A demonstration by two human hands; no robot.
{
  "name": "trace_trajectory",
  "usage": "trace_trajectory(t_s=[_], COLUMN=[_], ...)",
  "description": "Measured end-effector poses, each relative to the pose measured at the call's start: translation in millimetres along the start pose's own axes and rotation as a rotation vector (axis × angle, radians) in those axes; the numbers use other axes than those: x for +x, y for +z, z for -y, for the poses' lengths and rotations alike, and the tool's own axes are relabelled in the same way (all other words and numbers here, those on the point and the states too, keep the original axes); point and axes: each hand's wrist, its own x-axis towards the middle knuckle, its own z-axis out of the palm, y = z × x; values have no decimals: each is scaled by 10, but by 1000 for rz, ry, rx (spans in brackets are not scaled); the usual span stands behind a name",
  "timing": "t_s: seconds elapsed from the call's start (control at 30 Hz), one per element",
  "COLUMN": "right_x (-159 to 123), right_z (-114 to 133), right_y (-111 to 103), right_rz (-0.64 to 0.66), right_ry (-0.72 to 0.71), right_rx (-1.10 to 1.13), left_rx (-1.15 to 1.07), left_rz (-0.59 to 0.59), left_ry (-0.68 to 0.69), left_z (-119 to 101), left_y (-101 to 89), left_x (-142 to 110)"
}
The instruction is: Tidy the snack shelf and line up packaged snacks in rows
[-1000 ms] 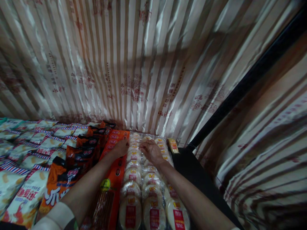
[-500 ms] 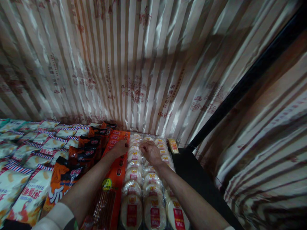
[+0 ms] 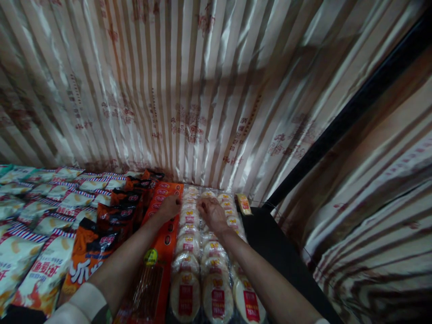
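Both arms stretched far over rows of wrapped round rice cakes (image 3: 199, 288), left hand (image 3: 169, 208) fingers curled flat where the orange snack pack (image 3: 161, 234) meets those cakes, right hand (image 3: 211, 212) fingers bent together, pressing the cakes beneath, striped curtain (image 3: 189, 90) beyond.

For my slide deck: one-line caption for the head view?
Left hand and right hand rest on rows of wrapped round cakes beside orange snack packs.

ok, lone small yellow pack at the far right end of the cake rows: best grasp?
Pinch the small yellow pack across its long side edges, coming from above. It lies flat and apart from the rows of round cakes, on the black ledge, with both sides free.
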Motion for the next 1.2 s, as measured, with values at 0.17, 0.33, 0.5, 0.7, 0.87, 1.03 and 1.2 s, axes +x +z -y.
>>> trace_trajectory(t_s=[0.17, 0.33, 0.5, 0.7, 0.87, 1.03, 1.2], right_x=[-103, -180, -187, -210, -211, -175, -155], right_z=[4, 30, 37, 69, 95, 119, 137], right_y=[-29, -125, -176, -144, -109, -95, -76], right_rz=[-30, 45, 96, 37, 0, -10, -18], right_ry=[-122, -248, -264, -214, -162, -155, -134], right_rx=[44, 81, 90, 131, 105, 73, 25], left_rx=[-1, -24, -45, -83, -118, -135, -138], left_rz=[-15, -25, -35, -45, -37, -34, -28], left_ry=[-5, 4, 11, 27, 40, 24, -8], left_z=[-11, -7, -6, 19, 48, 66, 113], left_y=[6, 26, 30, 41, 53, 38, 27], left_x=[-5, -9, -12, -28, -49, -56, -47])
